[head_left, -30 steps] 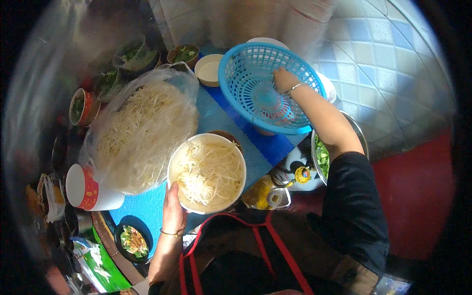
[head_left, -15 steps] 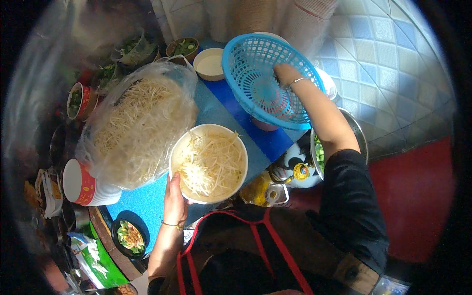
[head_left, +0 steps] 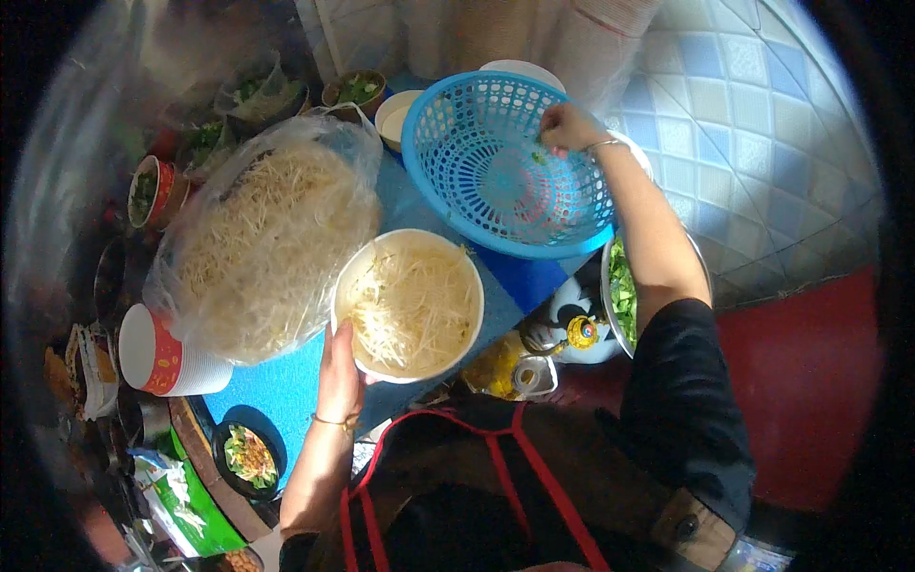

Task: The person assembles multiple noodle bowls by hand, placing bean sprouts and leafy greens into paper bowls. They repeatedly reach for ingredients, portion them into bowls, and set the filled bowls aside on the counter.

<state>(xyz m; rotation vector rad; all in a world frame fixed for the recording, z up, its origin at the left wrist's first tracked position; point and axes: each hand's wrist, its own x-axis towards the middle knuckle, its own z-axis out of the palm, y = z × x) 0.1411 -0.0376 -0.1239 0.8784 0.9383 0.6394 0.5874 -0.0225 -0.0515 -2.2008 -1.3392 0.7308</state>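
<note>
A white paper bowl (head_left: 474, 329) with bean sprouts (head_left: 405, 310) in it is held close to my body. My left hand (head_left: 341, 377) grips it at the lower left of its rim, thumb against the outer wall. Above the far right part of a blue plastic colander (head_left: 434, 191), my right hand (head_left: 570, 131) has its fingers drawn together. A small green scrap (head_left: 539, 157) shows just under those fingertips; whether they hold it, I cannot tell. The colander's slotted bottom is mostly bare.
A big clear bag of bean sprouts (head_left: 272, 219) lies on the blue table (head_left: 286, 381). Stacked paper bowls (head_left: 181, 357) and a black bowl of food (head_left: 250, 458) are at left. A metal bowl of chopped greens (head_left: 621, 296) and an oil bottle (head_left: 529, 377) stand at right.
My right hand has risen from inside the colander toward its far right rim. The colander has shifted slightly left and nearer. My left hand keeps the sprout bowl almost in place.
</note>
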